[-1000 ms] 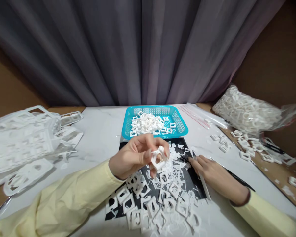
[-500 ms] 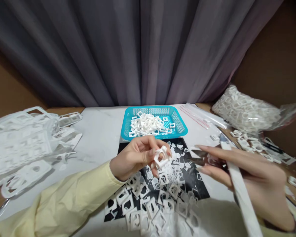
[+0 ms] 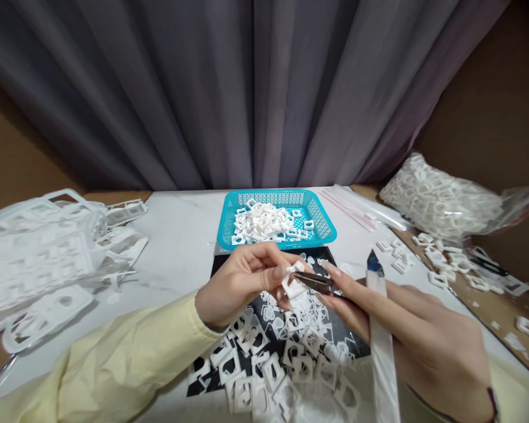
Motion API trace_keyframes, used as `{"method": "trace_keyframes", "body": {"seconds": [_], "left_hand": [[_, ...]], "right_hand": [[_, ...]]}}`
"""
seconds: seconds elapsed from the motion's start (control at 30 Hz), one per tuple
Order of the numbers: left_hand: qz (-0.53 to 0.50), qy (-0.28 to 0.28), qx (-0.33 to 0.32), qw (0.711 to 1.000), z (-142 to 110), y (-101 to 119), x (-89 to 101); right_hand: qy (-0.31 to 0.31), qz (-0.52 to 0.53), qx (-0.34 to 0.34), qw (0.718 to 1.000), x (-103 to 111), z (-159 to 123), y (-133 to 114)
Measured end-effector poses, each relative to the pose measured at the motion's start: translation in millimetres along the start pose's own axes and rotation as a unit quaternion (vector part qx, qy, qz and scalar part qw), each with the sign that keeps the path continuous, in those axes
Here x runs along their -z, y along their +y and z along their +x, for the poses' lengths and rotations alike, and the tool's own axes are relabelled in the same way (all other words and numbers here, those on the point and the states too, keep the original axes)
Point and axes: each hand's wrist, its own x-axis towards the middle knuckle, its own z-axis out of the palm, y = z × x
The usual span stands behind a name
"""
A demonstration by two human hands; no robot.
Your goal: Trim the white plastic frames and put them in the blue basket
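Pinched between the thumb and fingers of my left hand [image 3: 251,282] is a small white square plastic frame [image 3: 293,284] with an opening in it. Dark metal nippers [image 3: 314,281] sit in my right hand [image 3: 405,329], their tips at the frame's opening. A white-wrapped, blade-like tool [image 3: 381,335] with a dark blue pointed tip also lies across that hand, between its fingers. Below both hands, many loose white frames [image 3: 271,373] and thin scraps are heaped on a black mat [image 3: 200,385].
A turquoise basket [image 3: 223,232] of white frames stands behind my hands. Stacked white plastic sheets [image 3: 35,252] fill the left side. On the right are a clear bag of white pieces [image 3: 441,197], loose pieces [image 3: 449,258] and flat plastic bags [image 3: 365,208].
My right hand has moved left, bringing the nippers from apart to the white frame; their parted jaws have come closer together. My left hand has barely shifted.
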Motion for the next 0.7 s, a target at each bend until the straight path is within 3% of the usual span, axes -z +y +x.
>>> {"method": "trace_keyframes", "body": {"seconds": [0.37, 0.7], "left_hand": [[0.018, 0.041, 0.001, 0.999, -2.6, -0.4, -2.8], [-0.026, 0.029, 0.004, 0.999, -2.2, -0.2, -2.3]], "right_hand": [[0.003, 0.004, -0.008, 1.000, -3.4, 2.1, -1.4], [-0.002, 0.026, 0.005, 1.000, -2.8, 1.9, 0.4]]}}
